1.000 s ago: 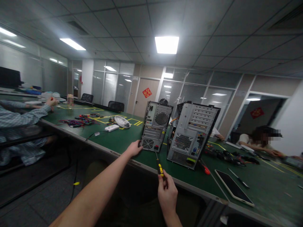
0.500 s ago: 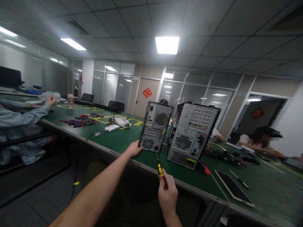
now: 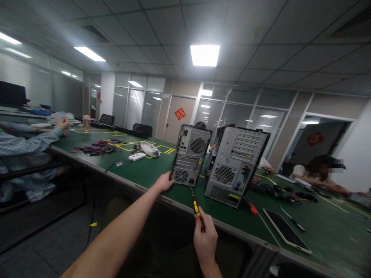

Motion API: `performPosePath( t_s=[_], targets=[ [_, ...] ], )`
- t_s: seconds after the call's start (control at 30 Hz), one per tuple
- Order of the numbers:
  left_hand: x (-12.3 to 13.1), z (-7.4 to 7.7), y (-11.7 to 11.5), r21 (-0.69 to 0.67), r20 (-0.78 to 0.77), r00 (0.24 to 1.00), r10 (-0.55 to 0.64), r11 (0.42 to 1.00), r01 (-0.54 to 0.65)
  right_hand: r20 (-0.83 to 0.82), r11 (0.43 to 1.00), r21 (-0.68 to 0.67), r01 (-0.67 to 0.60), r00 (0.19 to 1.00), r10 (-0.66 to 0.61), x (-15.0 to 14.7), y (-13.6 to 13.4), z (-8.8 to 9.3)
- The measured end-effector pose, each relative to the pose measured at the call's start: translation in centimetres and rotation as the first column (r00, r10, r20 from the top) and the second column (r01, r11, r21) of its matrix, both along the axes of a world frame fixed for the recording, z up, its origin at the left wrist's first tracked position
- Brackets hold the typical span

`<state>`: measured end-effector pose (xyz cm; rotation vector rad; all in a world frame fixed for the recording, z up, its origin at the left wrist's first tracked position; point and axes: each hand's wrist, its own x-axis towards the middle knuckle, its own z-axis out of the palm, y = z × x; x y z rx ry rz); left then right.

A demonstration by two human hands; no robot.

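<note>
My left hand (image 3: 164, 182) rests against the lower left corner of a grey computer tower (image 3: 190, 153) standing upright on the green table (image 3: 145, 172), back panel toward me; its fingers curl round the case edge. My right hand (image 3: 205, 238) is closed round the black and yellow handle of a screwdriver (image 3: 195, 204). The screwdriver's tip points at the bottom right corner of that tower's back panel. A second, larger silver tower (image 3: 236, 164) stands just to the right.
A red-handled screwdriver (image 3: 251, 207), a tablet (image 3: 286, 230) and a pen-like tool (image 3: 292, 219) lie right of the towers. A fan (image 3: 149, 148), white power strip (image 3: 137, 156) and coloured cables (image 3: 94, 149) lie to the left. Other people sit at both ends.
</note>
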<state>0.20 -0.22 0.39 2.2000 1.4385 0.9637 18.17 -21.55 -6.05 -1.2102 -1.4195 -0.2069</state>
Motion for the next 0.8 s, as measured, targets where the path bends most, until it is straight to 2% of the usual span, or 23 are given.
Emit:
performPosePath(
  t_s=[0.27,0.5,0.8],
  targets=[
    [-0.02,0.37,-0.34,-0.035,0.016,1.0,0.0,0.999,0.0,-0.008,0.999,-0.034,0.03,1.0,-0.03,0.04,0.1,-0.19],
    [-0.03,0.34,-0.29,-0.023,0.0,1.0,0.006,1.0,-0.006,0.015,1.0,-0.018,0.0,1.0,0.0,-0.11,-0.08,0.06],
    [0.01,0.44,-0.45,-0.038,0.012,1.0,0.005,0.999,-0.004,-0.058,0.997,-0.041,0.058,0.996,-0.06,0.0,0.42,-0.66]
  ],
)
